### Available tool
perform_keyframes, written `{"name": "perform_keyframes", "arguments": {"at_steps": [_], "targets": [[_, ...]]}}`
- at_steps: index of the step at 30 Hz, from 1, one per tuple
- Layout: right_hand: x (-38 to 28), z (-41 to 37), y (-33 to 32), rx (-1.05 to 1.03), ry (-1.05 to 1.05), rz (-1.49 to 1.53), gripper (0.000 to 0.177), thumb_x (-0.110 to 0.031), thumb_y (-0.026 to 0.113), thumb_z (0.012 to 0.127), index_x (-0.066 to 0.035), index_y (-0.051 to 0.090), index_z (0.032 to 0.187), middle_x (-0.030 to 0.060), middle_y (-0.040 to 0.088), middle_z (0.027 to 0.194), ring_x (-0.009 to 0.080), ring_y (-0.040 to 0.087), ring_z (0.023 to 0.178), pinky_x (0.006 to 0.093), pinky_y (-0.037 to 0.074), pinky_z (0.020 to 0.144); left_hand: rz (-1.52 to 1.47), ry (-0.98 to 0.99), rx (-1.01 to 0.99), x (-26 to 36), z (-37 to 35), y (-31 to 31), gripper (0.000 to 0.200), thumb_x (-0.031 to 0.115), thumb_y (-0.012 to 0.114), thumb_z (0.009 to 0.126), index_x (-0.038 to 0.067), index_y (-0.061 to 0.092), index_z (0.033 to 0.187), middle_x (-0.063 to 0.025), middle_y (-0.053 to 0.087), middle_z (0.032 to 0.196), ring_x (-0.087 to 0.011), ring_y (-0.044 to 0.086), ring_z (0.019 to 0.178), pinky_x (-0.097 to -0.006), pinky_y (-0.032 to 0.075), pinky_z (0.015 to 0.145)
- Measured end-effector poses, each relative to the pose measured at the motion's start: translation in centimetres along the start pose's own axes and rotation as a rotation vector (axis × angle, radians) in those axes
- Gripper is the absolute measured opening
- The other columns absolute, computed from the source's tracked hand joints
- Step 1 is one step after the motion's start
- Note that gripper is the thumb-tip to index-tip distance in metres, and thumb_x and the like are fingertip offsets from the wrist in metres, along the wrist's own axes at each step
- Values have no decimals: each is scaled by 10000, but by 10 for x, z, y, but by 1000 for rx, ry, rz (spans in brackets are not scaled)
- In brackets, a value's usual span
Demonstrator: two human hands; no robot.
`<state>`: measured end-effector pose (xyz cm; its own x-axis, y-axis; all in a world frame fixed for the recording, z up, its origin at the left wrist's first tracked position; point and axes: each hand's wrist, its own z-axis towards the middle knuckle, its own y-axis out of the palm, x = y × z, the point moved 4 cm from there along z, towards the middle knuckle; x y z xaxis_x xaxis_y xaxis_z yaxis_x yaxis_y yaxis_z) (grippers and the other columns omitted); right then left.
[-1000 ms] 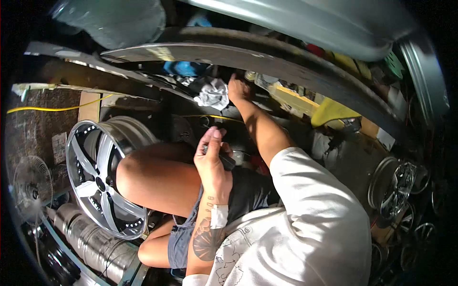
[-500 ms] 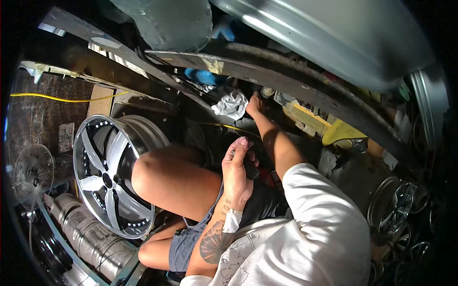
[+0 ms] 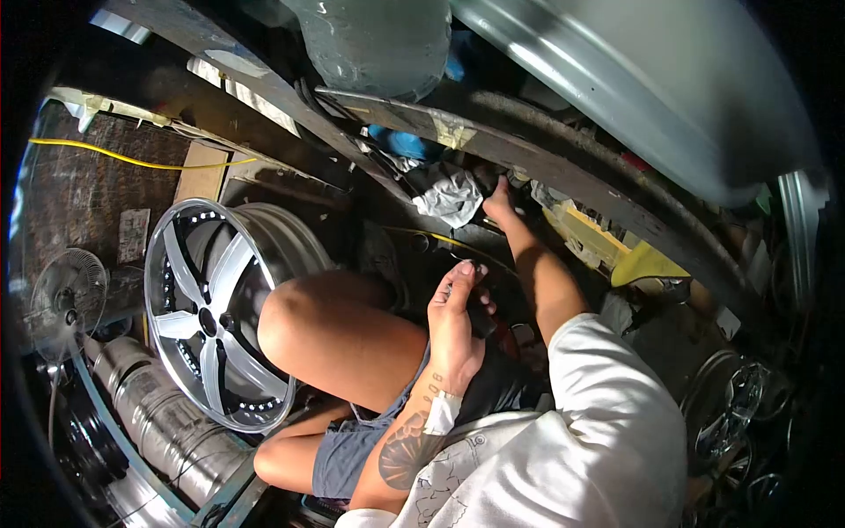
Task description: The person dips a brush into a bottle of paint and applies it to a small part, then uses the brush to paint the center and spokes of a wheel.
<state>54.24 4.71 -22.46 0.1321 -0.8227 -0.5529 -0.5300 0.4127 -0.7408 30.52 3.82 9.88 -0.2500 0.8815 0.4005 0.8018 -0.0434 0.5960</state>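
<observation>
My left hand [image 3: 454, 327], at the end of a tattooed forearm with white tape at the wrist, is raised above my lap. Its fingers are closed around a small black object [image 3: 482, 322] whose kind I cannot make out. My right hand [image 3: 500, 204] reaches in below a dark curved beam, beside a crumpled white rag [image 3: 451, 197]. Shade hides its fingertips, so whether it grips anything does not show. A silver and black car wheel rim [image 3: 231, 264] stands upright to the left of my bent knee.
A grey bucket-like container [image 3: 374, 48] and a large silver curved panel [image 3: 634, 97] hang over the beam [image 3: 563, 158]. At the left are a fan [image 3: 66, 304] and a yellow cable [image 3: 106, 153]. More rims [image 3: 735, 409] lie at the lower right.
The whole view has shifted, so most things appear further right. My right hand stays by the rag, and my left hand keeps its closed hold on the small black object.
</observation>
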Motion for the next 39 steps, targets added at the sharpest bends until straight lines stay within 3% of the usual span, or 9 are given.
{"name": "perform_keyframes", "arguments": {"at_steps": [3,5,7,9,11,16,19,26,39], "targets": [[-19,-51,-49,229,-479,131,607,-201,698,811,-16,442,1329,243,641,1129,401,629,1047,449,487,905,-108,-61,16,-2,0,0,193,249,601,977,63,611,1025,-11,629,963,-99,527,714,-259,453,616],[-54,-111,-104,52,-542,445,624,-297,802,751,4,518,1218,296,591,1209,461,561,1129,507,445,957,-207,-139,13,-5,3,-5,174,258,601,972,85,587,984,-7,626,959,-109,527,710,-265,453,608],[-70,-167,-154,2,-474,318,669,-347,806,760,-6,514,1256,289,614,1161,480,585,1058,509,471,916,-280,-166,-15,-7,4,-5,155,264,624,957,125,560,942,5,629,965,-112,528,701,-273,454,604],[-67,-214,-194,107,-639,-51,683,-345,793,776,-16,502,1300,289,602,1186,492,578,1060,498,477,916,-310,-187,25,-6,2,-3,160,254,617,960,127,540,900,-5,634,956,-120,533,692,-268,462,597],[-98,-248,-239,-28,-712,-64,699,-320,786,778,-15,490,1332,288,589,1206,501,566,1071,505,476,914,-310,-215,26,-8,-1,-2,163,250,620,961,123,540,898,-5,615,900,-121,532,685,-264,464,586],[-130,-284,-305,-83,-721,-455,714,-217,806,658,-235,553,1325,105,547,1119,324,557,1081,473,494,817,-378,-324,-8,-26,-3,-9,181,259,624,962,113,552,883,6,555,796,-116,518,668,-260,460,575],[-147,-292,-317,-64,-804,-539,692,-171,817,613,-187,590,1267,101,552,1064,328,558,1033,451,498,808,-389,-317,-26,-25,-6,-8,176,255,618,965,111,557,882,15,544,780,-112,501,653,-258,448,566],[-177,-297,-317,-122,-840,-658,680,-182,797,636,-240,594,1283,82,541,1073,290,561,1060,450,506,801,-382,-307,-72,-16,-10,-14,134,229,590,974,111,568,913,33,565,775,-95,499,624,-254,435,550],[-197,-297,-317,-145,-948,-763,690,-135,800,602,-209,605,1260,100,547,1055,307,561,1008,439,496,799,-317,-321,-65,-21,-7,-16,157,247,613,944,120,556,870,58,495,657,-87,491,576,-245,439,495]]}}
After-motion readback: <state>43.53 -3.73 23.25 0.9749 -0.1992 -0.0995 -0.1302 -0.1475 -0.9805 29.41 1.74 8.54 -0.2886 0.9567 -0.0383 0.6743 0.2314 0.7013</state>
